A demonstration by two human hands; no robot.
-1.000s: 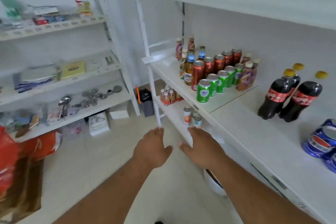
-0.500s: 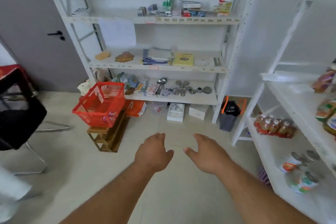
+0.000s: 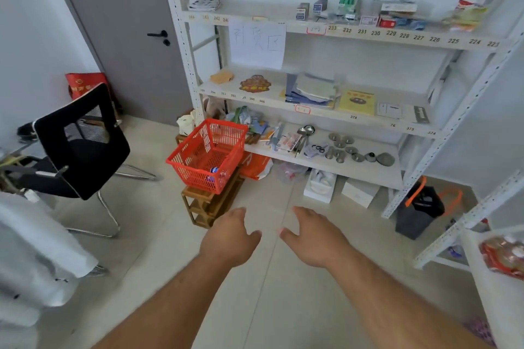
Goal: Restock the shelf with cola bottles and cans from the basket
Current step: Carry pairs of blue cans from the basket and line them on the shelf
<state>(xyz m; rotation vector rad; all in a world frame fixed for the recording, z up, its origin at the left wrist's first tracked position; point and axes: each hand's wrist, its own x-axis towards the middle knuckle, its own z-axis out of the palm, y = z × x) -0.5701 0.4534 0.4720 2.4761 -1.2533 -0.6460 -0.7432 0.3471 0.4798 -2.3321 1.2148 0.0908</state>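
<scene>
1. Bare tile floor [image 3: 283,306] lies open between us and the red basket [image 3: 208,154]; a black chair [image 3: 82,142] stands to its left.
2. Our left hand [image 3: 231,236] and right hand [image 3: 314,238] hover over the floor, fingers loose, holding nothing.
3. Shelf-edge numbers read 233 down to 224 on the white shelving [image 3: 354,32].
4. The basket sits tilted on a wooden stand [image 3: 209,204], a blue can [image 3: 214,170] visible inside.
</scene>
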